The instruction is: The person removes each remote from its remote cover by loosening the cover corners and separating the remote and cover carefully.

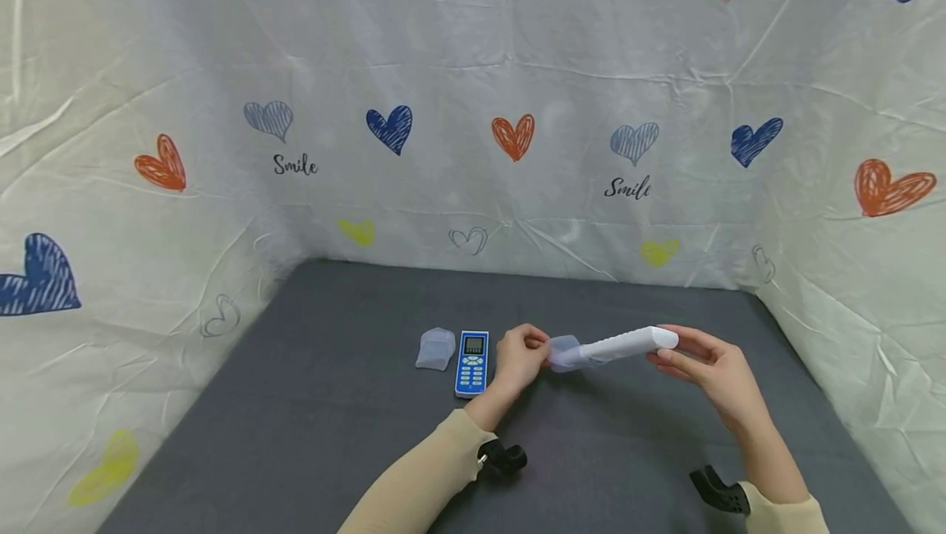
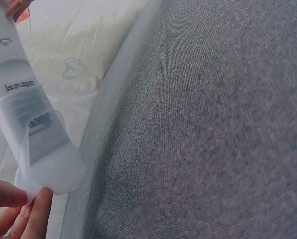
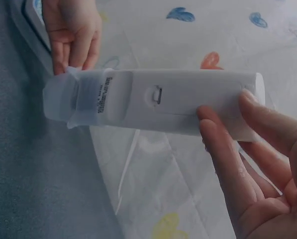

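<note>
A white remote control (image 1: 624, 344), its battery-cover side showing in both wrist views, is held above the table. My right hand (image 1: 713, 365) grips its far-right end between thumb and fingers. A thin translucent sleeve (image 1: 566, 354) covers the left end of the remote, and a printed label shows partly through it in the left wrist view. My left hand (image 1: 520, 357) pinches the loose edge of that sleeve (image 2: 56, 172) between thumb and fingers. The sleeve reaches over only part of the remote (image 3: 188, 99).
On the dark grey table (image 1: 355, 452), left of my left hand, lies a blue handset with a small screen and keypad (image 1: 471, 365). Beside it is another translucent sleeve (image 1: 436, 348). A white curtain with printed hearts (image 1: 458, 181) surrounds the table's back and sides.
</note>
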Available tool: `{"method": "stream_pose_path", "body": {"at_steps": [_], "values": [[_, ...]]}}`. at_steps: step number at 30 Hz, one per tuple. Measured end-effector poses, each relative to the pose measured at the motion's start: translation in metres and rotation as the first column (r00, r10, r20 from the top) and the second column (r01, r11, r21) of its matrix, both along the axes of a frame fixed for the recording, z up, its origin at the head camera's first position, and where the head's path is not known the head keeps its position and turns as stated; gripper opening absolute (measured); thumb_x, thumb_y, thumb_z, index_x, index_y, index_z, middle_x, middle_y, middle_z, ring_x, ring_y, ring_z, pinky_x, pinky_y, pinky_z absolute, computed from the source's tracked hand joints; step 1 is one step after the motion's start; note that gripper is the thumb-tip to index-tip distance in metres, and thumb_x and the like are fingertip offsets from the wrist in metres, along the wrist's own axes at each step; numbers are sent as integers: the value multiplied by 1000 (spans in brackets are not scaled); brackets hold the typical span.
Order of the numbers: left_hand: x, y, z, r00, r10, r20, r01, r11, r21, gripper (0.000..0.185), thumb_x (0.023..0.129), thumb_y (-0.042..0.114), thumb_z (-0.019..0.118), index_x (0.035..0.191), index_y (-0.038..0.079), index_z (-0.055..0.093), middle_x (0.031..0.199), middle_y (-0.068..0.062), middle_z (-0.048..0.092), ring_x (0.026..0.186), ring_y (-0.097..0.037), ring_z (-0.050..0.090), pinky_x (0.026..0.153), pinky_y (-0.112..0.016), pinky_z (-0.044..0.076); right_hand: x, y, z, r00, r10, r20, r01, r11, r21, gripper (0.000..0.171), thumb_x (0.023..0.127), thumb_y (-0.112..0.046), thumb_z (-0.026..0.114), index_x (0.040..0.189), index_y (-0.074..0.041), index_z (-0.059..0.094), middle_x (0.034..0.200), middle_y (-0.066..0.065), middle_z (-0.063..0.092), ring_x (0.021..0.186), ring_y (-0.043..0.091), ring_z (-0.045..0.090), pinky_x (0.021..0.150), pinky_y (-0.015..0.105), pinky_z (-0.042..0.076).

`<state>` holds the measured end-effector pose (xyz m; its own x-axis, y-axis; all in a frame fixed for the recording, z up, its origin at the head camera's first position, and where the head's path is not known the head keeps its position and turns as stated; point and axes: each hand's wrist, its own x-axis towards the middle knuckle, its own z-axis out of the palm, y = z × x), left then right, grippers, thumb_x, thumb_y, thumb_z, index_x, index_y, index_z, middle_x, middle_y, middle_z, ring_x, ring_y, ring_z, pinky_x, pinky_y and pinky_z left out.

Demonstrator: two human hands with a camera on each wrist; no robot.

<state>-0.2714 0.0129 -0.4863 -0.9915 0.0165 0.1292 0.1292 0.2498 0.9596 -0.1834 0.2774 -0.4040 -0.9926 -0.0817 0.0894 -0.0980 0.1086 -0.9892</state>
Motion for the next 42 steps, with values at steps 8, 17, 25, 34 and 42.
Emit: {"method": "stream_pose_path", "body": {"at_steps": [8,17,25,34,42], "values": [[-3,-3,0,998,35,-52,-35,999,-14,5,79,-2,68,84,0,67,75,-13,68,61,-14,65,53,-22,54,2,9,-4,985,110,130,-109,994,-14,45,92,-18,62,127,9,52,111,-2,67,96,20,69,84,36,54],[-4,-3,0,996,64,-66,-66,998,-23,8,79,0,70,86,0,68,78,-12,70,64,-15,68,54,-23,55,3,12,-16,954,68,291,-92,993,70,46,89,-24,66,122,7,57,106,-2,68,87,16,68,77,37,57],[-4,-4,7,991,89,-102,-95,994,-58,12,80,3,69,92,4,73,81,-9,70,67,-13,65,56,-21,53,-2,18,-27,903,222,368,-265,962,71,63,89,-19,66,136,13,39,116,5,66,91,12,66,76,34,56],[-3,-4,15,996,52,-66,-52,999,7,13,83,8,71,95,4,73,84,-11,69,65,-10,60,56,-21,53,-7,20,-40,835,347,426,-402,914,43,61,89,-16,66,132,19,39,112,8,68,95,12,65,81,32,55],[1,-4,18,995,43,-85,-44,999,-14,13,85,14,71,95,6,73,86,-10,68,64,-8,57,57,-21,52,-9,19,-43,823,349,447,-412,910,49,62,87,-15,68,131,19,41,111,8,68,95,12,65,82,31,55]]}}
